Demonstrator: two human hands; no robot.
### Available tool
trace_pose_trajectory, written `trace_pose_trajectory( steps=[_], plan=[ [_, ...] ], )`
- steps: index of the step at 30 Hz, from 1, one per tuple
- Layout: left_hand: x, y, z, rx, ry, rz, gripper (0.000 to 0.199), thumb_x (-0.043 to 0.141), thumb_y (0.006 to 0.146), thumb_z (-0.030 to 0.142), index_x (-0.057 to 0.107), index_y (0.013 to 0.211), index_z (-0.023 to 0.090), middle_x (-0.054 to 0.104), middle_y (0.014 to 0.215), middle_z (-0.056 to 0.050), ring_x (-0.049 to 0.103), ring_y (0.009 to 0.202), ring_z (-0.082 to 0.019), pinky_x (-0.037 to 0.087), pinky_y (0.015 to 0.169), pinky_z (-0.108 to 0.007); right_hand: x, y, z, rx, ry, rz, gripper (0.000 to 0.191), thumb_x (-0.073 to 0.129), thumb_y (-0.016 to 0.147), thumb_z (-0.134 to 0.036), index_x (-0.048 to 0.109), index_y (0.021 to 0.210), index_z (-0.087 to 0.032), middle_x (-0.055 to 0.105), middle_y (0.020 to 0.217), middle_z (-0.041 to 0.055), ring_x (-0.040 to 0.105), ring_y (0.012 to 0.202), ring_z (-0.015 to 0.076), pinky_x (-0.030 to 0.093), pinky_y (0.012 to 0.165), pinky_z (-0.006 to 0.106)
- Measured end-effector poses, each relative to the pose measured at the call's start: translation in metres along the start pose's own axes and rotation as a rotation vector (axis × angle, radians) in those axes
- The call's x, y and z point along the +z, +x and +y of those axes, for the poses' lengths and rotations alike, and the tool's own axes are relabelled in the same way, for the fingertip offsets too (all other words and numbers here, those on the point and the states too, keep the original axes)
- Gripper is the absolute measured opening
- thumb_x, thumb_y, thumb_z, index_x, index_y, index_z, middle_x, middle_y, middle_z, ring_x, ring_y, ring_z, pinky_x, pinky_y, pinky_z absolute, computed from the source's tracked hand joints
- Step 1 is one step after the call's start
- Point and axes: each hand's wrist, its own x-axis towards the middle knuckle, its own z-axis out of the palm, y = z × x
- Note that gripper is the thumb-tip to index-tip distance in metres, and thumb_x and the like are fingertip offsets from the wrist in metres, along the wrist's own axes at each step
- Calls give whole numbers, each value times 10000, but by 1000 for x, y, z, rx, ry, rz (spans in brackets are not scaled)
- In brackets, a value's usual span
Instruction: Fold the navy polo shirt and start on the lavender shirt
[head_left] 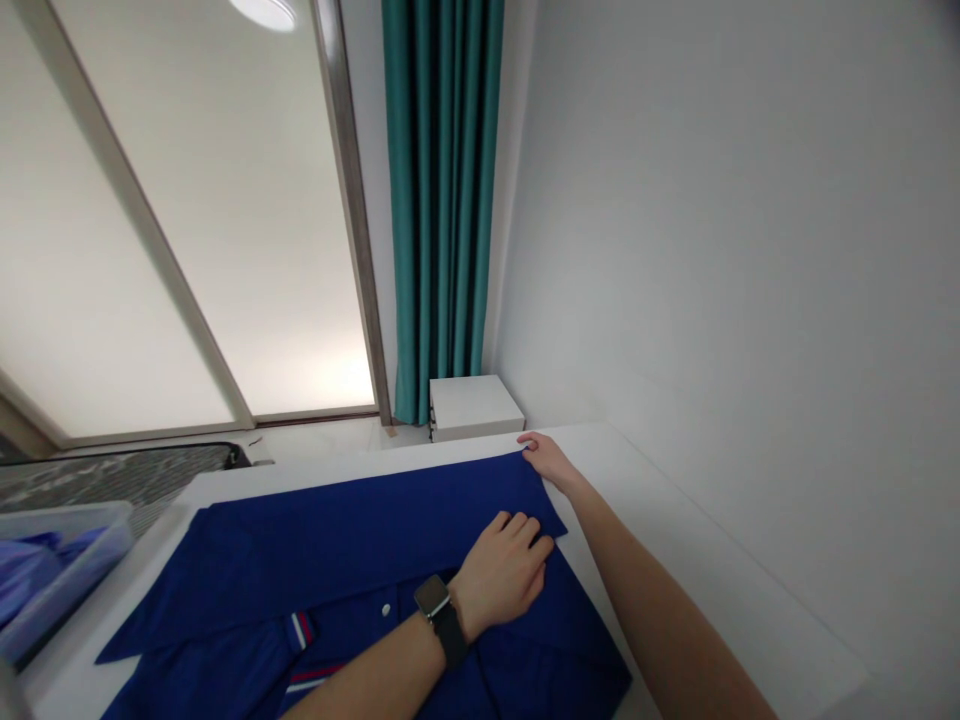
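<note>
A dark blue shirt (315, 530) lies partly folded on the white table (600, 450), its far part turned over in a wide band. One white button shows, along with red and white stripes on a cuff (301, 630). My left hand (502, 570), with a black watch (441, 612) at the wrist, rests on the shirt with curled fingers holding the cloth near its right edge. At the far right corner of the folded band, my right hand (547, 460) pinches the fabric between thumb and fingers.
To the left stands a clear plastic bin (112, 520) with blue-purple cloth inside. Behind the table are a small white cabinet (476, 400), a green curtain (446, 200) and frosted sliding doors (225, 200). A grey wall (712, 250) runs along the right.
</note>
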Motion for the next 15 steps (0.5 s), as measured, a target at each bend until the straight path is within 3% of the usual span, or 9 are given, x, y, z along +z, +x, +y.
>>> trace_pose_trajectory(
  steps=[5, 15],
  plan=[
    [0, 0, 0, -15, -15, -3, 192, 476, 923, 253, 558, 1090, 209, 569, 1013, -64, 513, 955, -233, 405, 845, -377, 0, -2, -1, -52, -129, 18, 241, 534, 744, -96, 661, 921, -200, 540, 632, -50, 503, 606, 124, 376, 603, 222],
    [4, 0, -1, -62, -60, 21, 355, 470, 925, 259, 499, 1268, 172, 604, 1133, -90, 526, 1055, -241, 403, 928, -384, -5, -19, -3, -73, -483, 65, 309, 397, 966, -286, 589, 1191, -200, 702, 918, 75, 632, 883, 215, 404, 818, 307]
  ],
)
